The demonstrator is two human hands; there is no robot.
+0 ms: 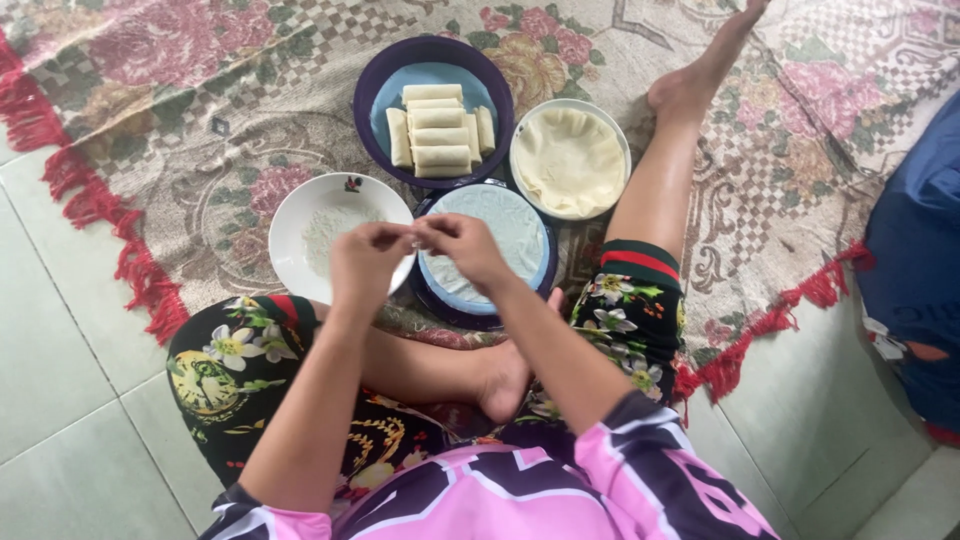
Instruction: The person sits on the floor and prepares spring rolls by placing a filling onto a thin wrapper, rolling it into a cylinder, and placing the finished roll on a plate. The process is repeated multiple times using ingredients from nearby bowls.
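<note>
My left hand (365,262) and my right hand (468,250) meet fingertip to fingertip above the gap between a white plate (290,235) with pale flour paste and a dark blue plate (540,270) bearing a round pale wrapper (500,225). The fingers pinch together; whether they hold a thin wrapper edge is too small to tell. Behind, a purple bowl (375,85) holds several rolled spring rolls (438,130). A white bowl (620,145) to its right holds a stack of wrappers (570,160).
I sit on a floral rug (180,110) with red fringe, legs in flowered shorts, my right leg (665,170) stretched beside the white bowl. Pale floor tiles (60,380) lie left. A blue object (915,260) stands at the right edge.
</note>
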